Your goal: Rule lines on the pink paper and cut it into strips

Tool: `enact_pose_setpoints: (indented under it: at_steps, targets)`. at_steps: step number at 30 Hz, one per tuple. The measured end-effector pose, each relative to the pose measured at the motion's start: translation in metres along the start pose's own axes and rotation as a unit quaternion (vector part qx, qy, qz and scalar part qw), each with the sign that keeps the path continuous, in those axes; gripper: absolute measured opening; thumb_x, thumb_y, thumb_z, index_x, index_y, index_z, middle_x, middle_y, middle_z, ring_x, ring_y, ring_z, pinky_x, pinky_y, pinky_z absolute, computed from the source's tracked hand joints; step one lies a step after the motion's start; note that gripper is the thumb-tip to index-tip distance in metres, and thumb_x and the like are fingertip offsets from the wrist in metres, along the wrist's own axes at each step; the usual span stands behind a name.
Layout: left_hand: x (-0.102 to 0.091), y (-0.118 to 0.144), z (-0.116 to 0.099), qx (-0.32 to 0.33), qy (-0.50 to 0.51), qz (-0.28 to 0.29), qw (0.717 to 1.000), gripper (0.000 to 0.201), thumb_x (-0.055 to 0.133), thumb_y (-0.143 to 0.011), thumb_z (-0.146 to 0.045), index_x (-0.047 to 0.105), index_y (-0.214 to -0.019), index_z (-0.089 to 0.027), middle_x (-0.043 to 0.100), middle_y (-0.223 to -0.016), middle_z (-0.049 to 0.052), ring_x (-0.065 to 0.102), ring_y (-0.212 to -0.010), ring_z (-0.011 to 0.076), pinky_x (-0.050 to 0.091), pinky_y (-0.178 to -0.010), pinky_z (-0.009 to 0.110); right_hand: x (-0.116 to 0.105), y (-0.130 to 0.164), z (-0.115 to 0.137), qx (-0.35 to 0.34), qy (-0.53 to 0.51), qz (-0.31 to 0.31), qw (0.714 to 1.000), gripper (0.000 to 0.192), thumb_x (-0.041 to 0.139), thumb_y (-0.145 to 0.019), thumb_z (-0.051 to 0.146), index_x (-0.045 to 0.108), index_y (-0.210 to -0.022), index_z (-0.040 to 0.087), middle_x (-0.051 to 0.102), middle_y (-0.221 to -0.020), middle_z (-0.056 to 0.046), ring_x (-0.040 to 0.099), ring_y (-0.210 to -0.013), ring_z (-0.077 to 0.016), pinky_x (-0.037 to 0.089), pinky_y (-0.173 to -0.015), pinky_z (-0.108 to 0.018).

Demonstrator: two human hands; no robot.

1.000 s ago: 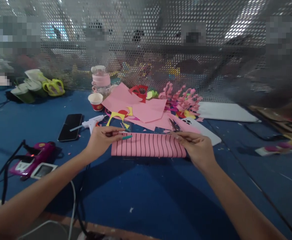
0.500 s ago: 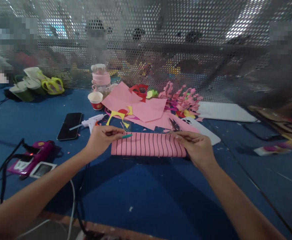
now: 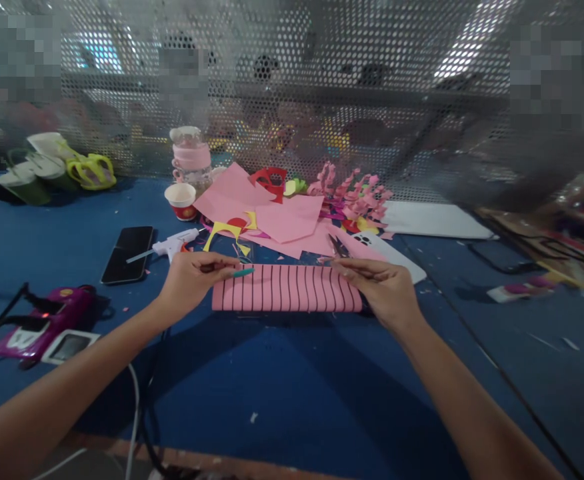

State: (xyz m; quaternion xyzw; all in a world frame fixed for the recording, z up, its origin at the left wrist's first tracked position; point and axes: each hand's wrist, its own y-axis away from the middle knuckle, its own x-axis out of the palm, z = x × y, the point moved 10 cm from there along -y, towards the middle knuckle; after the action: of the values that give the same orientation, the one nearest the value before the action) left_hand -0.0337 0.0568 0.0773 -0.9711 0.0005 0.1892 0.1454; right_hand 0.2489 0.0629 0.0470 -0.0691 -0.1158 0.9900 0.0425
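Between my hands is a pink paper strip (image 3: 287,288) with dark lines drawn across it, its long side running left to right above the blue table. My left hand (image 3: 189,280) is closed in a pinch at the strip's upper left corner. A slim teal pointed thing (image 3: 243,273) sticks out from its thumb over the paper; its kind is unclear. At the strip's upper right end, my right hand (image 3: 379,283) pinches the edge between thumb and fingers. Just behind that hand lie dark-bladed scissors (image 3: 338,247), partly hidden.
Pink paper sheets (image 3: 287,217) and yellow scraps lie behind the strip, beside curled pink paper pieces (image 3: 357,197). A glue gun (image 3: 175,243), black phone (image 3: 128,255), paper cup (image 3: 181,201) and bottle (image 3: 192,157) stand left. A purple power strip (image 3: 55,323) trails cables. Perforated metal panel (image 3: 292,87) behind.
The whole view has shifted slightly, so everything appears a little further left. Both hands keep their grip on the striped paper, with little other visible difference.
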Motion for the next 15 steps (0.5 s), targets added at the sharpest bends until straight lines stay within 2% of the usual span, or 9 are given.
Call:
enact_pose_setpoints:
  at_steps: [5, 9, 15]
  targets:
    - [-0.002, 0.0, -0.004, 0.005, 0.01, -0.001, 1.0, 0.025, 0.074, -0.064, -0.036, 0.076, -0.08, -0.018, 0.075, -0.076, 0.005, 0.07, -0.071, 0.0195, 0.059, -0.067, 0.029, -0.001, 0.0, 0.009, -0.023, 0.021, 0.002, 1.0, 0.011, 0.073, -0.064, 0.029, 0.075, -0.074, 0.026, 0.075, -0.081, -0.002, 0.071, -0.083, -0.0237, 0.057, -0.081, -0.04]
    - [0.0, -0.001, -0.009, 0.023, -0.006, 0.013, 1.0, 0.017, 0.071, -0.066, -0.034, 0.076, -0.075, -0.02, 0.075, -0.076, 0.005, 0.07, -0.072, 0.0195, 0.059, -0.068, 0.028, -0.001, -0.001, 0.012, -0.035, 0.016, 0.004, 0.999, 0.011, 0.074, -0.064, 0.03, 0.075, -0.074, 0.026, 0.075, -0.08, -0.001, 0.071, -0.08, -0.0233, 0.058, -0.079, -0.04]
    - [-0.003, -0.004, -0.011, 0.031, -0.019, 0.0, 0.999, 0.011, 0.067, -0.065, -0.025, 0.075, -0.072, -0.024, 0.075, -0.073, 0.001, 0.07, -0.068, 0.0179, 0.058, -0.063, 0.026, 0.004, -0.002, 0.013, -0.02, -0.018, 0.03, 0.999, 0.017, 0.076, -0.061, 0.025, 0.075, -0.077, 0.028, 0.075, -0.076, 0.001, 0.072, -0.073, -0.0209, 0.06, -0.074, -0.036]
